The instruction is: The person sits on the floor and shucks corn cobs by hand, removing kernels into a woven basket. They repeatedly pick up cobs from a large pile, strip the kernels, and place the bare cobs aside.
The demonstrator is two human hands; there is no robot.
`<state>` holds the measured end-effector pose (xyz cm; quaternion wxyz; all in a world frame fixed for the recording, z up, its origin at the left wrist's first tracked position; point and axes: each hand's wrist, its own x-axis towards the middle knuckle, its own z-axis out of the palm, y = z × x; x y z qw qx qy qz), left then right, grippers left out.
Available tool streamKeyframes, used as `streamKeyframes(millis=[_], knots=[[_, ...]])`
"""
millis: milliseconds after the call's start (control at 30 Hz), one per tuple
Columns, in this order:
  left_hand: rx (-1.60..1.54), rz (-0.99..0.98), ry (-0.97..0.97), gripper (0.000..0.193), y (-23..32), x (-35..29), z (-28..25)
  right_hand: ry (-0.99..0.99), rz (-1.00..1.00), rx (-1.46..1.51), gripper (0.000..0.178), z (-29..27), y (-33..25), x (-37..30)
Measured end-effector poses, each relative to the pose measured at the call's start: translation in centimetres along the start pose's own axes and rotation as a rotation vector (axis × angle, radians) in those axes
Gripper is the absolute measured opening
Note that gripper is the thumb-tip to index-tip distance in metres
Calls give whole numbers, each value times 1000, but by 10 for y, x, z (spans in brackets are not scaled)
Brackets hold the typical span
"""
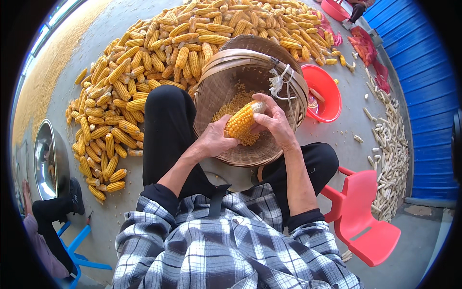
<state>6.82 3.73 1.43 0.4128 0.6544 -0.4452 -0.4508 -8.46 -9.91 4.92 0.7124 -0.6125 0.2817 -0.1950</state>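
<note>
Over a wicker basket [219, 77] between my knees, a yellow corn cob [239, 122] is held in both hands. My left hand [215, 138] is closed round its lower end. The fingers and thumb of my right hand [275, 119] grip the upper end, where some kernels are off and the pale core shows. Loose yellow kernels [233, 103] lie in the bottom of the basket. A white cord [282, 79] is knotted on the basket's handle.
A big heap of corn cobs [125, 86] lies ahead and left. To the right are a red basin [327, 94], a red plastic chair [358, 216] and a pile of bare white cobs [390, 164]. Beside a metal bowl [60, 164], another person sits at left.
</note>
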Motion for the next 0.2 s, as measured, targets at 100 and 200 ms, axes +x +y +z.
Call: streamKeyframes(millis=[100,200], knots=[[102,-48,21,50,8,-4,-1,-33,2,-74,48,-1,7,1],[186,-100,-7,51,12,-6,-2,-130,137,-117,56,-9,14,6]])
